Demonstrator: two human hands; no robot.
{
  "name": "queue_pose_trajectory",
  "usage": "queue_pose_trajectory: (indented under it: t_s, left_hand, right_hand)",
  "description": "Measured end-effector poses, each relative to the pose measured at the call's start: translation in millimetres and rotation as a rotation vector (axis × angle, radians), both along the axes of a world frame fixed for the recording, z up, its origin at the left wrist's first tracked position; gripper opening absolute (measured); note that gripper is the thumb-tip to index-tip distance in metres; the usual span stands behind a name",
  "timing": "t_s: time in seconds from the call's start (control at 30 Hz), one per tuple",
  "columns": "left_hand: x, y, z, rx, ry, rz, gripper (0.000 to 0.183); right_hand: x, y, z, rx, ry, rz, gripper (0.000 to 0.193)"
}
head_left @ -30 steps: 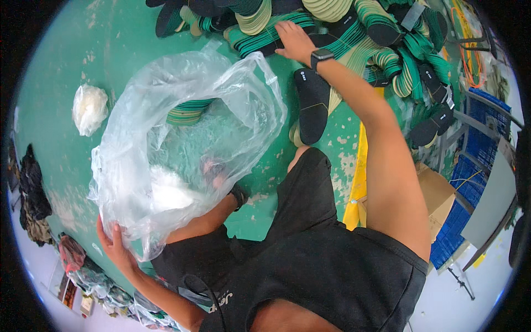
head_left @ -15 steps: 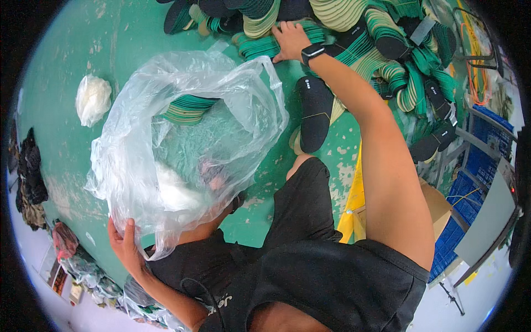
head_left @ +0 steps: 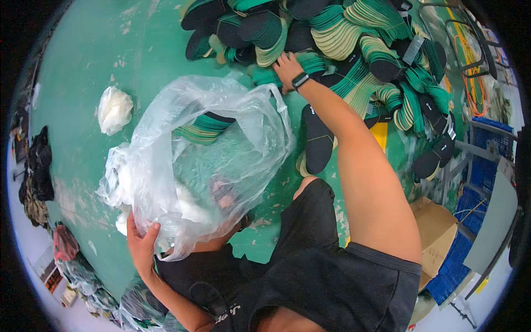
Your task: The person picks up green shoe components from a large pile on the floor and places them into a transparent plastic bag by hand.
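1. The left hand (head_left: 145, 246) is at the near left edge of the clear bag (head_left: 157, 133), thumb and fingers parted against the film; I cannot tell whether they pinch it.
2. The right hand (head_left: 289, 72) reaches far and lies over a green stack (head_left: 311, 63) at the near edge of the pile, touching it. Its fingers are partly spread, and I cannot tell whether they grip. A dark watch (head_left: 300, 81) is on that wrist.
3. The bag stands on the green floor (head_left: 80, 138), left of the person's bent right knee (head_left: 312, 193), its wide mouth open upward.
4. Inside the bag, toward its far side, lie striped insoles (head_left: 202, 130) in green and cream with a black top. A white bundle (head_left: 191, 206) shows at its near left.
5. The pile (head_left: 337, 41) of stacked insoles, black, green and cream, spreads across the far middle and far right of the floor.
6. A black insole (head_left: 319, 144) lies at the pile's near side, just beyond the right knee.
7. A white wad (head_left: 114, 109) lies on the floor left of the bag, apart from it.
8. At the right are a carton (head_left: 434, 235) and an orange cable (head_left: 473, 91), the cable farther off.
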State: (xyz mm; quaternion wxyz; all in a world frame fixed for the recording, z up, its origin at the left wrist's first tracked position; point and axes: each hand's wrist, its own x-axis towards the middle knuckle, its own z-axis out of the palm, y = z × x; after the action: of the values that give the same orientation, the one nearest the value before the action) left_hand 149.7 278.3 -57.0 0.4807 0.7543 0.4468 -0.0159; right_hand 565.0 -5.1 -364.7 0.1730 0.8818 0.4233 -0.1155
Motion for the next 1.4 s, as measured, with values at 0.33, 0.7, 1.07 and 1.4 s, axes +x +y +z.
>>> queue_pose_trajectory:
  t_s: [0.33, 0.7, 1.07, 1.4]
  left_hand:
    - [0, -8, 6, -0.126, -0.274, -0.067, 0.063]
    - [18, -2, -25, -0.246, -0.551, -0.204, 0.061]
    - [36, 13, -25, -0.028, -0.455, -0.295, 0.031]
    - [9, 0, -11, -0.102, -0.488, -0.109, 0.029]
  right_hand:
    - [-118, -58, 11, 0.357, 0.091, -0.023, 0.086]
    - [-137, -139, 176, 1.59, 0.647, -0.91, 0.064]
    - [-263, -115, 221, 2.262, 1.056, -0.908, 0.039]
    - [-383, -50, 150, 1.233, 2.002, -1.312, 0.042]
